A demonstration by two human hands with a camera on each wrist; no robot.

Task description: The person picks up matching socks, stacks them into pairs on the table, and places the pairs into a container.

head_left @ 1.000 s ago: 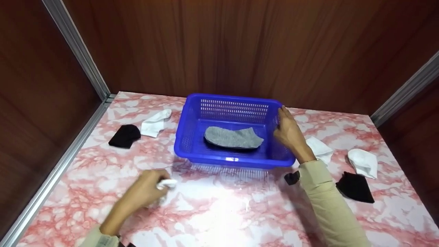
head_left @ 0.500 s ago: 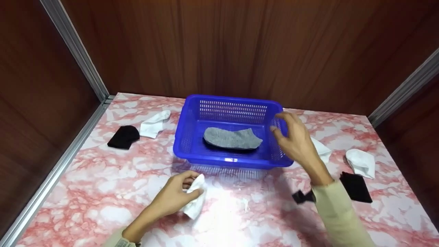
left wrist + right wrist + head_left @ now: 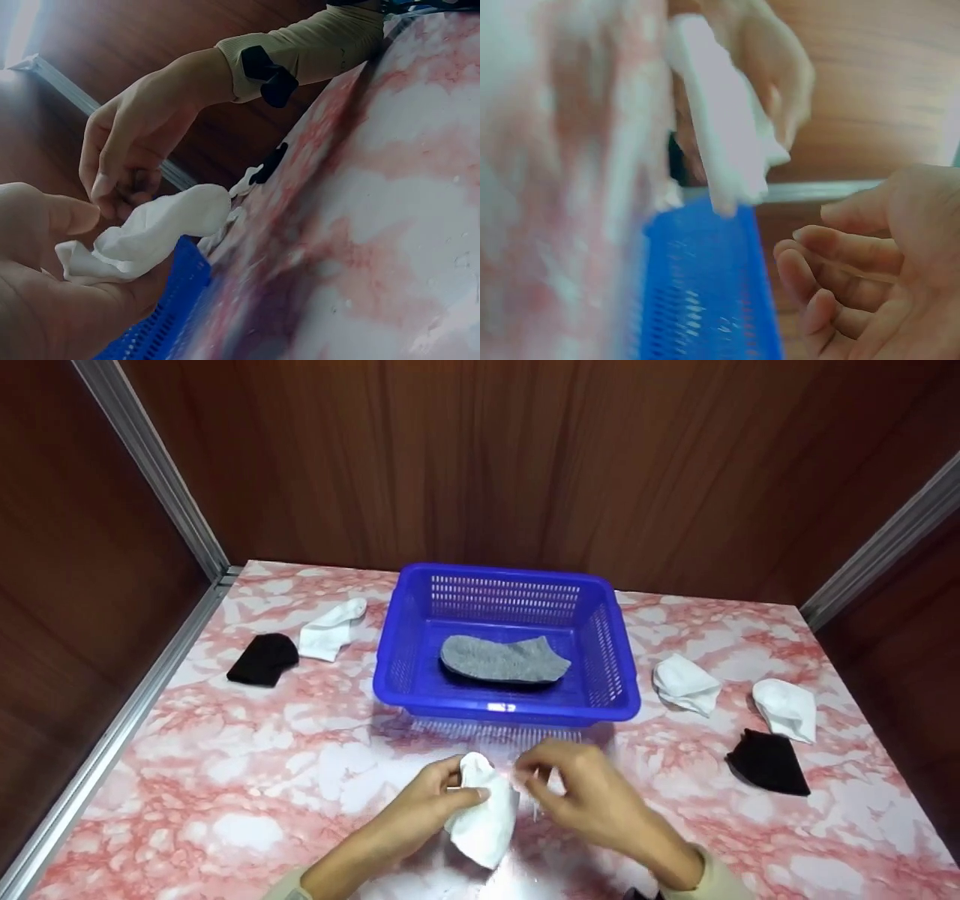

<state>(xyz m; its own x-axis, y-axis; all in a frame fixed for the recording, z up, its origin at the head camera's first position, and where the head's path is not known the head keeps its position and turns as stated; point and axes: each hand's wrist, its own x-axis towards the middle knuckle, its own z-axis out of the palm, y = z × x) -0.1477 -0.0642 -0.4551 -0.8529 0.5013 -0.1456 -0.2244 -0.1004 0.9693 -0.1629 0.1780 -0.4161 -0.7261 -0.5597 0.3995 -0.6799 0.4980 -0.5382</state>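
Observation:
My left hand (image 3: 420, 810) pinches a white sock (image 3: 486, 821) between thumb and fingers, just in front of the basket; the sock hangs down from the grip. Close to its right side is my right hand (image 3: 589, 795), fingers loosely bent with nothing between them, as the right wrist view also shows. That hand (image 3: 855, 262) is apart from the white sock (image 3: 724, 112). Behind both hands stands a blue plastic basket (image 3: 502, 711) with slotted walls. A grey sock (image 3: 506, 658) lies flat inside it, with something dark showing under its lower edge.
On the left of the marbled table (image 3: 247, 780) lie a black sock (image 3: 264, 660) and a white sock (image 3: 330, 630). To the right are two white socks (image 3: 685, 684) and a black sock (image 3: 769, 763). A brown wood-grain panel (image 3: 495, 465) rises behind the basket.
My left hand has carried the white sock rightward to the front of the basket. My right hand has left the basket's right rim and come down beside the sock.

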